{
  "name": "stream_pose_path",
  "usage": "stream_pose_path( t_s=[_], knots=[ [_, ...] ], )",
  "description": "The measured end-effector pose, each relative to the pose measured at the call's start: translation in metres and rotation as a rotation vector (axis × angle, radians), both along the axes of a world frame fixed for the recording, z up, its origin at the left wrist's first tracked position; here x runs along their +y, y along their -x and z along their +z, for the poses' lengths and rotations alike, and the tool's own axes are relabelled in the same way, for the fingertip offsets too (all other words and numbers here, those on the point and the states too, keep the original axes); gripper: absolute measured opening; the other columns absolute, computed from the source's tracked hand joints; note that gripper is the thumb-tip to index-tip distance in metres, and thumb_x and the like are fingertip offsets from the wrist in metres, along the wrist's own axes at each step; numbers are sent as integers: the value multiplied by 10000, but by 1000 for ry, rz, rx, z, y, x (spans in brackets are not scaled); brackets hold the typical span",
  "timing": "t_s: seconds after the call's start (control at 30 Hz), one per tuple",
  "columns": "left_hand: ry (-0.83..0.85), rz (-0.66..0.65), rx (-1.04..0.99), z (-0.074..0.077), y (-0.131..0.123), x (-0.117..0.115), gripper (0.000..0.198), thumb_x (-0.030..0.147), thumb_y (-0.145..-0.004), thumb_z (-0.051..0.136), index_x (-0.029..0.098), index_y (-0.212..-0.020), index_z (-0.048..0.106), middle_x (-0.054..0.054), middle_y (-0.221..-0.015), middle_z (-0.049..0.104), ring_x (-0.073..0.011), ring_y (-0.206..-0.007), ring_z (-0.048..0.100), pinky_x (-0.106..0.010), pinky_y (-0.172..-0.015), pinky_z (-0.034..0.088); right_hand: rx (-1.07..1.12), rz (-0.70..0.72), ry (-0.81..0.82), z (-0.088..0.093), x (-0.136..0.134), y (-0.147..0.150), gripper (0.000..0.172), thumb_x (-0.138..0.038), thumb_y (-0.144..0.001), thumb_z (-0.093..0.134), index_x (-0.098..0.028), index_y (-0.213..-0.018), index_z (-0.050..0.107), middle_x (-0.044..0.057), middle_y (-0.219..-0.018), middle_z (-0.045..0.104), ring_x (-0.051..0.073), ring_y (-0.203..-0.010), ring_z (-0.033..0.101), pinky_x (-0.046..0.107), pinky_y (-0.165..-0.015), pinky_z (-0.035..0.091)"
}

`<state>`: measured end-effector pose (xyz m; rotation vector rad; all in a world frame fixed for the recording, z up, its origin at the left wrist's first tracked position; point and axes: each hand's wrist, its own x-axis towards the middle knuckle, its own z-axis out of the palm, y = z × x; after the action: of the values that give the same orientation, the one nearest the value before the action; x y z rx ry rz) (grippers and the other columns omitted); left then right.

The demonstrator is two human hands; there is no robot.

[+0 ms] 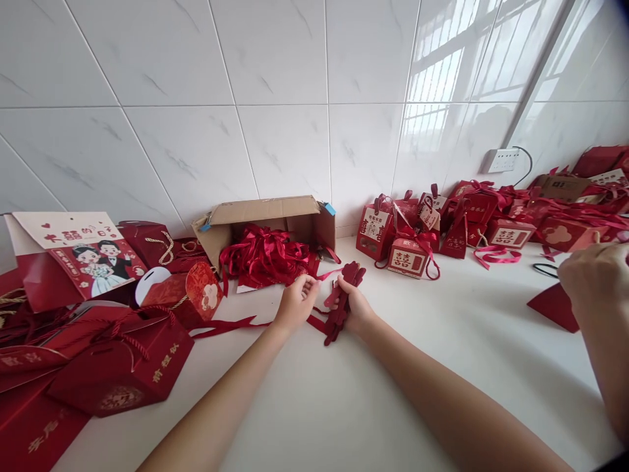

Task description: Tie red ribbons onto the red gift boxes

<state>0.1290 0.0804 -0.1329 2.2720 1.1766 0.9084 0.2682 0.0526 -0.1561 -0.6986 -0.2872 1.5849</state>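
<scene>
My left hand (297, 303) is pinched on the end of a red ribbon (328, 275) in front of the cardboard box. Just to its right, my right hand (354, 305) grips a dark red scalloped paper piece (339, 314), folded and held on edge. The ribbon runs between the two hands. Another dark red ribbon strip (230, 326) lies on the white table (314, 406) and passes beneath my left hand.
An open cardboard box (265, 211) of tangled ribbons stands by the tiled wall. Red gift boxes (142, 360) crowd the left; smaller boxes (411, 257) line the back right. Another person's hand (592, 278) is at the right edge, near a red cone (555, 308).
</scene>
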Motion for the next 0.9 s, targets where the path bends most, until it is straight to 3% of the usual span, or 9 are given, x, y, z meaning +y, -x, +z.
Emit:
stream_pose_path(
  t_s=[0.1,0.17,0.27,0.4,0.57,0.73,0.9],
  knots=[
    [-86,30,119,-6,7,2,183,284,-859,491,191,-956,616,-111,-1046,687,-261,-1060,574,-421,-917,430,44,-62,8,-1,4,-7,177,-269,-791,652,-191,-699,522,3,-631,627,129,-537,599,230,-451,469],
    [-107,30,212,-8,10,2,116,249,-819,548,207,-861,647,-91,-975,709,-274,-1045,577,-429,-918,410,83,-89,-7,-2,5,-10,98,-185,-787,634,-198,-750,544,-3,-679,640,133,-635,638,252,-572,533],
    [-109,74,317,-7,8,-1,109,234,-825,547,210,-773,639,-68,-818,708,-255,-906,608,-403,-849,430,117,-102,-17,-2,6,-10,105,-154,-767,648,-211,-789,562,-58,-535,523,108,-519,565,246,-561,525],
    [-70,210,419,-3,6,-3,112,256,-833,583,163,-878,627,-109,-955,677,-257,-969,583,-423,-863,432,130,-99,-25,-3,5,-9,198,-235,-737,720,-212,-722,523,-99,-451,378,68,-387,391,204,-434,432],
    [124,266,533,1,15,1,233,346,-875,586,142,-983,621,-65,-1040,637,-196,-954,607,-412,-850,495,120,-81,-36,0,3,-9,422,-385,-723,751,-200,-608,390,-96,-463,346,45,-386,329,177,-377,347],
    [225,242,489,4,25,4,212,331,-890,572,140,-969,619,-46,-954,645,-157,-831,622,-349,-753,527,95,-75,-38,1,2,-9,451,-445,-707,756,-197,-618,391,-104,-465,329,36,-380,288,170,-360,316],
    [120,210,232,15,14,-5,65,208,-789,632,188,-808,573,-26,-782,646,-171,-731,603,-324,-698,493,66,-71,-55,0,2,-8,462,-452,-710,751,-197,-606,380,-103,-463,327,35,-376,278,170,-356,305]
  ],
)
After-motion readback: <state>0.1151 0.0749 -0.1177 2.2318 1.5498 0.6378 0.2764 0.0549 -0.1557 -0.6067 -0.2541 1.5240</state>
